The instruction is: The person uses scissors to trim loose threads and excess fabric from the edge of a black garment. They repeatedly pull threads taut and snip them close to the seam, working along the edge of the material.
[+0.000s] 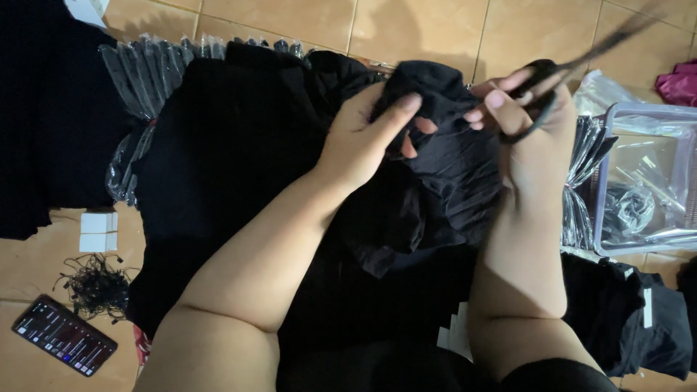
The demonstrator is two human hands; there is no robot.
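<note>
Underneath everything lies a tan tiled floor [421, 25], and most of it is covered by a broad heap of black knit garments [232, 160] that spreads from the left edge to under both forearms. One row of folded dark items in clear plastic sleeves [156, 65] fans out along the heap's upper left side, and more such sleeves [584, 167] lean beside one clear plastic bin with a lilac rim [639, 109] at the right, which holds crumpled plastic wrap. Another pile of black cloth with white tags [639, 319] sits below the bin, and a scrap of magenta fabric [679, 83] shows at the far right edge. At lower left lie one dark smartphone with a lit screen [64, 335], one tangle of thin black threads [98, 284] and a small stack of white paper tags [98, 232], all clear of the hands.

Between the two hands a bunched black garment [443, 145] is lifted off the heap. The left hand [363, 141] grasps it, fingers curled around the upper fold with the thumb pressed into the cloth. The right hand [530, 138] has fingers threaded through the loops of one pair of black-handled scissors [541, 94], whose blades point up and to the right, blurred, so how far apart they stand cannot be told; its fingertips [497, 98] also touch the garment's edge.
</note>
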